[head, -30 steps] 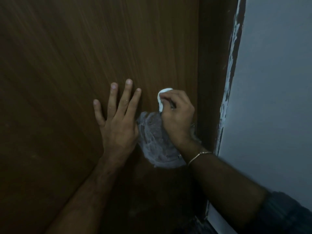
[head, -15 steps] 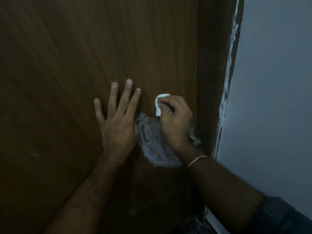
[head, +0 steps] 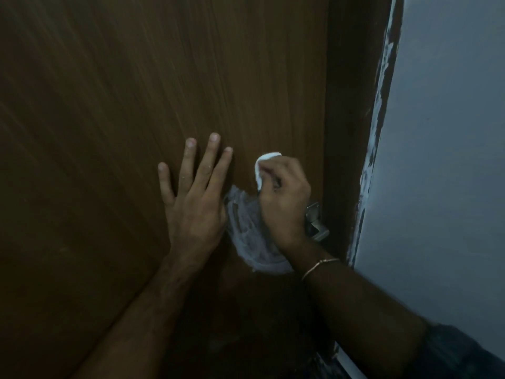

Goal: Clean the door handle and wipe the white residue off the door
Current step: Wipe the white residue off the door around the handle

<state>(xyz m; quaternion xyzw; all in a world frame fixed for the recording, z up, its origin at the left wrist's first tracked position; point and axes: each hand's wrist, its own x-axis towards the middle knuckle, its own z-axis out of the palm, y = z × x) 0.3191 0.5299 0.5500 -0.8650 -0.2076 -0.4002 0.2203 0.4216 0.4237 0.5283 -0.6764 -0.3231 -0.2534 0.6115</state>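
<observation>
A brown wooden door [head: 136,105] fills most of the view. My left hand [head: 195,203] lies flat on it with fingers spread and straight. My right hand [head: 284,198] grips a white cloth [head: 246,233] and presses a bunched white end of it against the door just right of my left hand. The rest of the cloth hangs down below that hand. A metal door handle [head: 315,220] shows partly behind my right wrist, near the door's right edge.
The dark door frame [head: 352,119] runs down the right of the door, with white paint smears [head: 382,86] along its outer edge. A pale grey wall [head: 451,160] lies beyond it. The scene is dim.
My right hand with the cloth slid down and slightly left on the door, then back up a little. The metal handle came into view behind my wrist. My left hand stayed put.
</observation>
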